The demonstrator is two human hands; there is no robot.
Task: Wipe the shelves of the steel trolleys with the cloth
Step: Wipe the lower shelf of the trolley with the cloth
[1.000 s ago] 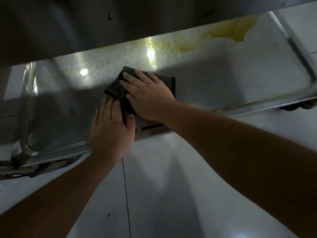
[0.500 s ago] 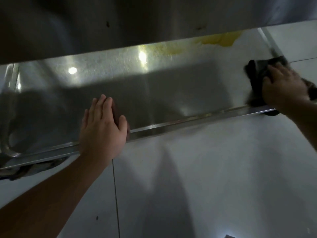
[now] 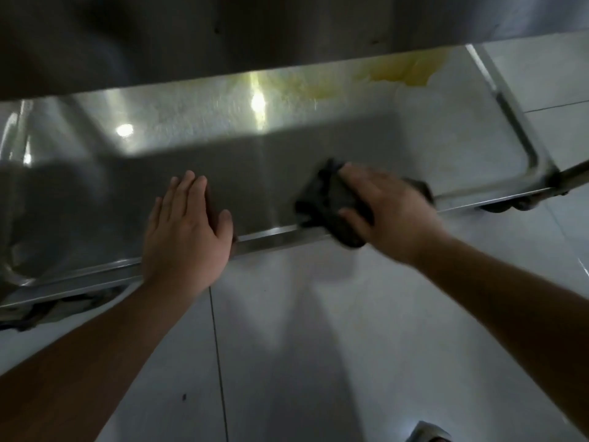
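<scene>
Cloth (image 3: 331, 199), dark and bunched, sits at the front lip of the trolley's lower shelf (image 3: 287, 167), pinned under the right hand (image 3: 387, 212), fingers laid over it, thumb tucked against it; left hand (image 3: 186, 231) lies flat, fingers straight, on the lip; yellow stain (image 3: 401, 70) at the back; upper shelf (image 3: 255, 33) overhangs.

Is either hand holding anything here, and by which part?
The right hand presses on the dark cloth, thumb curled at its near edge. The left hand lies flat, holding nothing.
</scene>
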